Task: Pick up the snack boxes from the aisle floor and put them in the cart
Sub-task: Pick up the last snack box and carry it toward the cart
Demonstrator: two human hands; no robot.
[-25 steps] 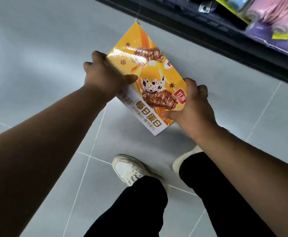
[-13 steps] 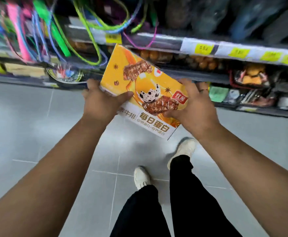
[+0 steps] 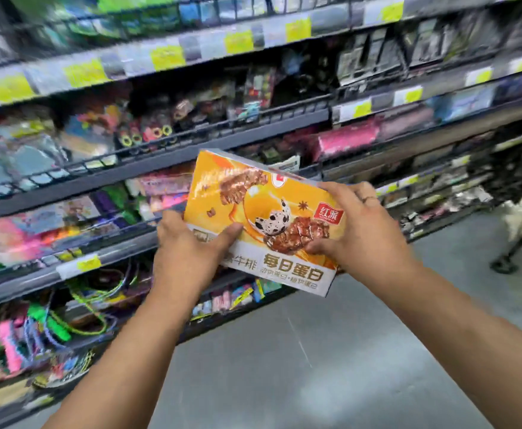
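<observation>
A flat orange snack box (image 3: 263, 212) with a speckled egg and meat pictures is held up in the air in front of the shelves. My left hand (image 3: 191, 246) grips its left edge, thumb across the front. My right hand (image 3: 362, 230) grips its right side, thumb on the printed face. At the far right edge, a dark frame on a wheel (image 3: 507, 261) with a pale bag above it looks like part of the cart, mostly cut off.
Dark store shelving (image 3: 167, 162) with yellow price tags and colourful packaged goods fills the left and top. Grey floor (image 3: 315, 366) runs along the aisle below and to the right. The view is blurred by motion.
The box has risen from near the floor to chest height, both hands still gripping it. The view has swung up from the floor and my feet to the shelves, turning right.
</observation>
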